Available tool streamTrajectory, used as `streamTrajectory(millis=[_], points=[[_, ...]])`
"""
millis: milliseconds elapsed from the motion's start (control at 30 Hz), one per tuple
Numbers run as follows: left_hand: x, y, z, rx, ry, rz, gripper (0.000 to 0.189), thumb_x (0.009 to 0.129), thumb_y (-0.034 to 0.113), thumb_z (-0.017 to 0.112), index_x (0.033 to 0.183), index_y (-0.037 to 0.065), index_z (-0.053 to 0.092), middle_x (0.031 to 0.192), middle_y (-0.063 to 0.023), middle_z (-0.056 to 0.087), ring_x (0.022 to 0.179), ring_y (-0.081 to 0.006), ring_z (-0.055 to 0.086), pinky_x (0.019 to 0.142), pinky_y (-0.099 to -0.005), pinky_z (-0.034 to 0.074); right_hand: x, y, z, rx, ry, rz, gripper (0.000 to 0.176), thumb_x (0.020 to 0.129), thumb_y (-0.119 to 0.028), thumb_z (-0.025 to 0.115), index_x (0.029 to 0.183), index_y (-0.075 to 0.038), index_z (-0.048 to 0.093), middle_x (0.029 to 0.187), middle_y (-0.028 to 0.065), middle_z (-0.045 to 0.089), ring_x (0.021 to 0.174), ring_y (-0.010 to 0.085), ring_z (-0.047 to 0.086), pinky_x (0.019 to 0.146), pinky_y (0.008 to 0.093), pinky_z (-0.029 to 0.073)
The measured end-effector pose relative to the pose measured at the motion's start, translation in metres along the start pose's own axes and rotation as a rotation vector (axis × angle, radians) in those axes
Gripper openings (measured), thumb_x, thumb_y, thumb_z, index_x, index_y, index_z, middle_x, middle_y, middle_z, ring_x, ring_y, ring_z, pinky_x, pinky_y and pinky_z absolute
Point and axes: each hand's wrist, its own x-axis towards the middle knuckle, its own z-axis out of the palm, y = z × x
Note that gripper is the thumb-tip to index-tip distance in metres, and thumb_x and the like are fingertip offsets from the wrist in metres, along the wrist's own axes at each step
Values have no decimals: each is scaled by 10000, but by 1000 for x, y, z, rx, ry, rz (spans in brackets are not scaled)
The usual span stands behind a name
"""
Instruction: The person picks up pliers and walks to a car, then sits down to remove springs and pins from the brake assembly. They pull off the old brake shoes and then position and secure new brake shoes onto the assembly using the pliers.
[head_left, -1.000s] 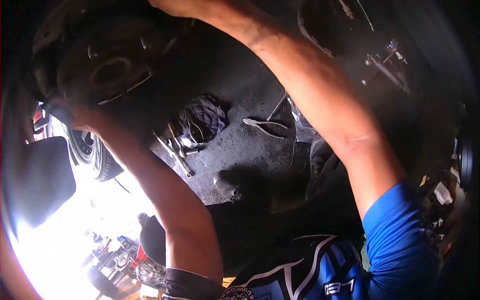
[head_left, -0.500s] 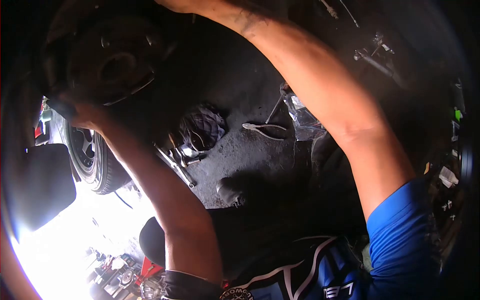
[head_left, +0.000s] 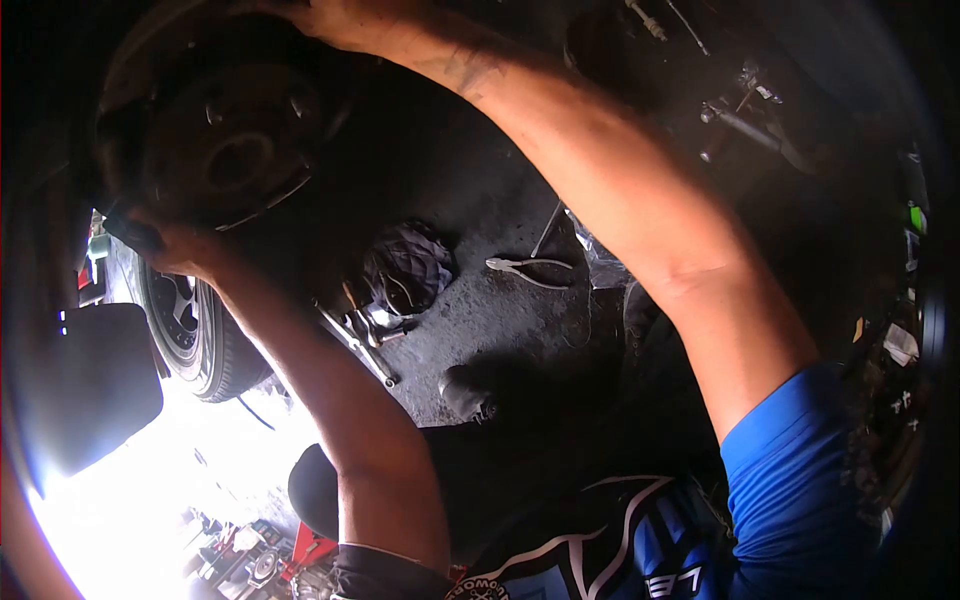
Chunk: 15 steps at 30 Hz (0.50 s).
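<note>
A dark round hub part, with a hole at its centre and stud-like marks around it, fills the shadowed upper left. My left hand is curled at its lower left edge, the fingertips lost in shadow. At the upper right of the rim, my right hand has its fingers bent over the edge, partly hidden by the dark. Both arms reach up to this part from below. On the floor beneath lie pliers, spread at the handles, and a bunched dark cloth.
Wrenches lie beside the cloth. Left of my left forearm stands a tyred wheel, near a dark flap. A clear plastic bag sits behind my right forearm. More tools lie at the upper right.
My right hand has come further into view at the top, on the hub part's edge. The whole view has shifted slightly; my left hand stays at the lower left edge.
</note>
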Motion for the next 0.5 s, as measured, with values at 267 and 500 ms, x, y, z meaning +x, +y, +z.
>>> streamTrajectory(millis=[267,500], points=[[2,4,-3,-26,-38,-96,499,973,362,531,1290,-23,529,1216,-166,617,1031,-269,605,870,-369,510,-3,-6,4,-6,102,3,495,864,-353,691,1033,99,580,820,273,658,763,429,670,619,416,555],[-4,18,-2,-21,-23,-244,512,963,346,564,1275,-58,529,1229,-189,613,1073,-284,602,935,-382,466,-9,-10,7,-34,-4,221,466,880,-325,676,1074,85,571,906,274,660,812,429,671,676,442,555]])
